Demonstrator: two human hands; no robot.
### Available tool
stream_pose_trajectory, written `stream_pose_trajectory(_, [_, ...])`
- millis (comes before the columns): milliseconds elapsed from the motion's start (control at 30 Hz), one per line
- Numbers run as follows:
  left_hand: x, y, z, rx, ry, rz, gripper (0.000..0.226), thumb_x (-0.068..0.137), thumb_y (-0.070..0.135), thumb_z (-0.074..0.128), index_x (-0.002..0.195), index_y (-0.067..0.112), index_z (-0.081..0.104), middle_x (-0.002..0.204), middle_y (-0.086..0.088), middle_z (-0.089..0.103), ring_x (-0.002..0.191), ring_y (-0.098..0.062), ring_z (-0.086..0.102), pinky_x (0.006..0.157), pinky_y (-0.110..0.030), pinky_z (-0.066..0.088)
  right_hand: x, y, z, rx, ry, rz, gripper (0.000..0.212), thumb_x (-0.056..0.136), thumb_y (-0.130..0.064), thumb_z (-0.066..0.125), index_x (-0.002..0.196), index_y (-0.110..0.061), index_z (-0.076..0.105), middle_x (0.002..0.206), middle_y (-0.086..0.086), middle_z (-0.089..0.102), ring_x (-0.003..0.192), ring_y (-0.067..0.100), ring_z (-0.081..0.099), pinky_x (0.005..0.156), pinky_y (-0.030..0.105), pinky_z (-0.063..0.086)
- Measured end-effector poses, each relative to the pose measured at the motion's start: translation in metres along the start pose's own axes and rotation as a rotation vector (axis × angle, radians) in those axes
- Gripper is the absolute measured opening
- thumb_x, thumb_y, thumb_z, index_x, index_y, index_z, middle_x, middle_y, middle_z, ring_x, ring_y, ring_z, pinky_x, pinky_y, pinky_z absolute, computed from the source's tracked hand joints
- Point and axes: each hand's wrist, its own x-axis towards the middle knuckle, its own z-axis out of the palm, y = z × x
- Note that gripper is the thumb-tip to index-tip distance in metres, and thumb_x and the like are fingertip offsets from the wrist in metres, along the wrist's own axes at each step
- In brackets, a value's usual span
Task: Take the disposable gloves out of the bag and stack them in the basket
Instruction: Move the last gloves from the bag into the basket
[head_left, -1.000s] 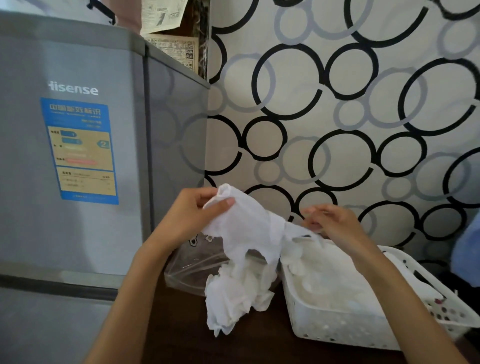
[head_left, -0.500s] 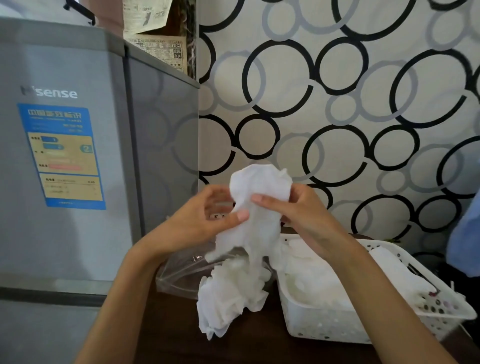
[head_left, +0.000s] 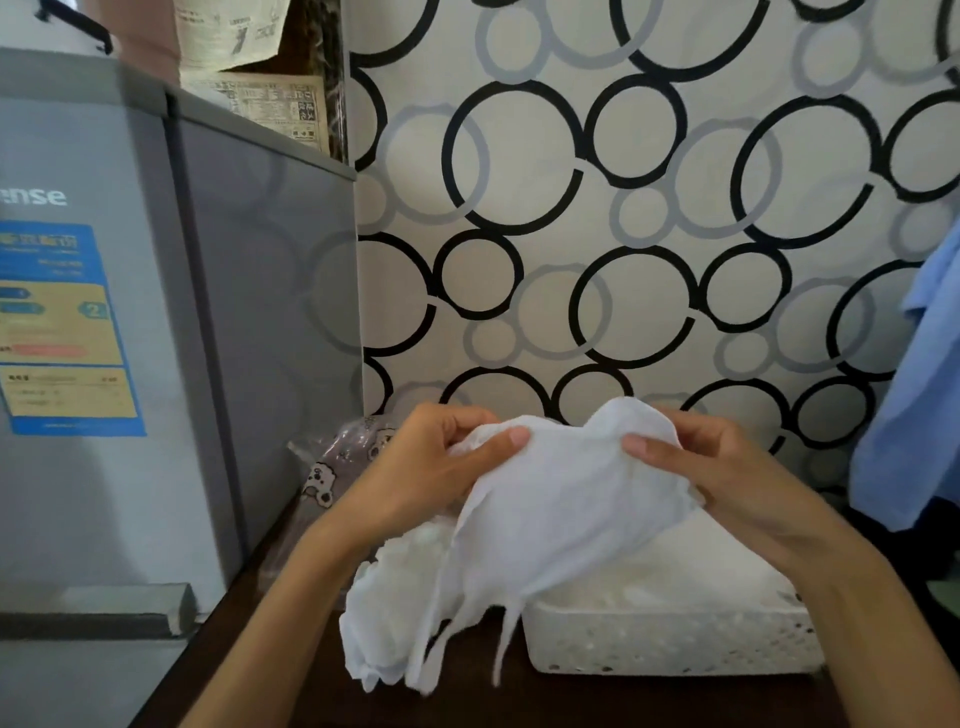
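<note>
A thin white disposable glove (head_left: 566, 499) is stretched between both hands above the table. My left hand (head_left: 431, 467) pinches its left edge with thumb and fingers. My right hand (head_left: 727, 467) pinches its right edge. The glove's fingers dangle down toward the table. Below it a crumpled heap of white gloves (head_left: 395, 613) spills from the clear bag (head_left: 332, 467) with small bear prints, lying behind my left hand. A white perforated basket (head_left: 675, 644) stands at the right with several gloves (head_left: 691, 561) laid in it.
A grey fridge (head_left: 156, 338) stands close on the left. The patterned wall (head_left: 623, 208) rises right behind the dark wooden table (head_left: 291, 691). A blue cloth (head_left: 914, 405) hangs at the right edge.
The glove was held upright with both hands close together; now my hands have moved apart and lowered, spreading it flat and wide over the basket's left side.
</note>
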Motion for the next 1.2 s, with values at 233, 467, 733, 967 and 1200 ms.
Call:
stream_pose_trajectory(233, [0.021, 0.007, 0.017, 0.092, -0.12, -0.078, 0.026, 0.097, 0.033, 0.05, 0.081, 0.02, 0.067, 0.076, 0.004, 0.069, 0.069, -0.009, 0.065, 0.071, -0.028, 0.053, -0.002, -0.008, -0.027, 0.151, 0.042, -0.058, 0.058, 0.042, -0.042, 0.09, 0.091, -0.016, 0.071, 0.094, 0.004, 0.073, 0.083, 0.015, 0.07, 0.065, 0.022, 0.056])
stream_pose_trajectory(467, [0.046, 0.007, 0.046, -0.008, 0.158, -0.156, 0.032, 0.098, 0.029, 0.045, 0.098, 0.002, 0.062, 0.084, -0.007, 0.06, 0.073, -0.019, 0.054, 0.075, -0.031, 0.044, 0.002, -0.01, -0.025, -0.103, 0.415, -0.133, 0.015, 0.085, -0.013, 0.066, 0.093, -0.026, 0.063, 0.085, -0.004, 0.075, 0.071, 0.011, 0.069, 0.065, 0.03, 0.054])
stream_pose_trajectory(733, [0.03, 0.016, 0.063, 0.085, 0.594, -0.023, 0.026, 0.104, 0.031, 0.03, 0.081, 0.026, 0.041, 0.064, 0.009, 0.041, 0.052, -0.002, 0.04, 0.052, -0.025, 0.032, 0.011, 0.004, 0.03, -0.297, 0.652, -0.424, 0.008, 0.094, -0.026, 0.056, 0.091, -0.027, 0.063, 0.086, -0.012, 0.069, 0.077, 0.003, 0.064, 0.063, 0.014, 0.05])
stream_pose_trajectory(967, [0.025, 0.062, 0.015, 0.754, 0.508, 0.238, 0.02, 0.102, 0.034, 0.033, 0.103, 0.023, 0.049, 0.062, 0.005, 0.051, 0.065, -0.026, 0.051, 0.064, -0.036, 0.037, 0.003, -0.013, 0.035, -0.152, 0.655, -0.395, 0.009, 0.097, -0.03, 0.048, 0.091, -0.031, 0.053, 0.093, -0.009, 0.066, 0.08, 0.005, 0.062, 0.059, 0.022, 0.05])
stream_pose_trajectory(1200, [0.066, -0.024, 0.064, 0.796, -0.082, -0.108, 0.025, 0.1, 0.043, 0.039, 0.102, 0.024, 0.055, 0.095, 0.001, 0.061, 0.098, -0.026, 0.06, 0.083, -0.038, 0.048, 0.012, 0.02, -0.041, -0.567, 0.284, 0.352, 0.015, 0.096, -0.014, 0.05, 0.111, -0.015, 0.055, 0.086, -0.002, 0.055, 0.059, 0.013, 0.052, 0.043, 0.019, 0.042])
